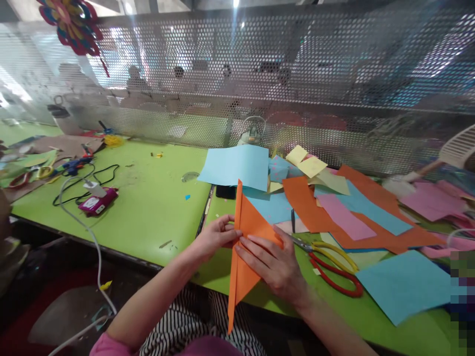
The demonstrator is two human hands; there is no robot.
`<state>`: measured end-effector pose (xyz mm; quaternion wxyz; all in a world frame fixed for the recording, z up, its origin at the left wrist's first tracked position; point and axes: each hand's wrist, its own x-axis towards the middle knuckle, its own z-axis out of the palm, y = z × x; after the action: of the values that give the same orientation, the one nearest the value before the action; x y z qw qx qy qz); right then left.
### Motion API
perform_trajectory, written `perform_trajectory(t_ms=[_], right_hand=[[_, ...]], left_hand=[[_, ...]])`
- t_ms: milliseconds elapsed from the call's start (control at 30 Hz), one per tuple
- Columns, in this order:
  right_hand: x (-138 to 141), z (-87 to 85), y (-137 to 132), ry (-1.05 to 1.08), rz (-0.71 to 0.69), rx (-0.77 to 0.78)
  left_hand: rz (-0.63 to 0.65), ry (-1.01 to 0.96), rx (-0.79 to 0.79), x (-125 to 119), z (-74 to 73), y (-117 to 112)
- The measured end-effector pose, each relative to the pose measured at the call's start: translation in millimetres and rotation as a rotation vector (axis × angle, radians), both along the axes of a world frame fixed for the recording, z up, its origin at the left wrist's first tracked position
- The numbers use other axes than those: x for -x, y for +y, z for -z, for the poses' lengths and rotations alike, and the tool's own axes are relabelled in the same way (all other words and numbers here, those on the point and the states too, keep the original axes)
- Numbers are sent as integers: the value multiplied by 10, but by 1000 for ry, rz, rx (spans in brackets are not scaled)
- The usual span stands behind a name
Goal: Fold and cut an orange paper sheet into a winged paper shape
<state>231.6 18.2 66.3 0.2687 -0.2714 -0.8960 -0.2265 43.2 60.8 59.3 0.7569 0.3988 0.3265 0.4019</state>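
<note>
An orange sheet of paper [256, 220], folded to a triangle with a narrow folded strip along its left edge, sticks out past the table's front edge. My left hand [218, 235] pinches the strip at its middle, thumb and fingers closed on it. Across the triangle lies my right hand [272, 264], fingers stretched out flat with their tips at the fold. Just right of it rests a pair of scissors [330, 264] with one red and one yellow handle loop.
Light blue sheets [237, 165], orange sheets [356, 227] and a pink strip [345, 215] lie piled behind and right. A purple power adapter [98, 200] with cables sits left on the green table [159, 198]. A perforated metal screen [208, 89] stands behind.
</note>
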Motion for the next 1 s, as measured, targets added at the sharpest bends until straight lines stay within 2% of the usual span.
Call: perform_trajectory(t_ms=[200, 333, 467, 567, 733, 900, 1000], right_hand=[[-64, 17, 69, 47, -1, 57], [-107, 37, 120, 207, -43, 171], [-123, 120, 168, 425, 131, 180], [-129, 178, 176, 480, 276, 193], [-127, 232, 145, 501, 343, 291], [-150, 183, 144, 607, 402, 511], [-185, 101, 158, 728, 388, 690]], left_hand=[[32, 10, -52, -13, 37, 10], [95, 15, -137, -33, 100, -3], [211, 94, -261, -23, 118, -57], [261, 142, -301, -3, 89, -101], [254, 212, -329, -37, 127, -123], [195, 368, -386, -73, 217, -125], [230, 521, -468, -59, 196, -151]])
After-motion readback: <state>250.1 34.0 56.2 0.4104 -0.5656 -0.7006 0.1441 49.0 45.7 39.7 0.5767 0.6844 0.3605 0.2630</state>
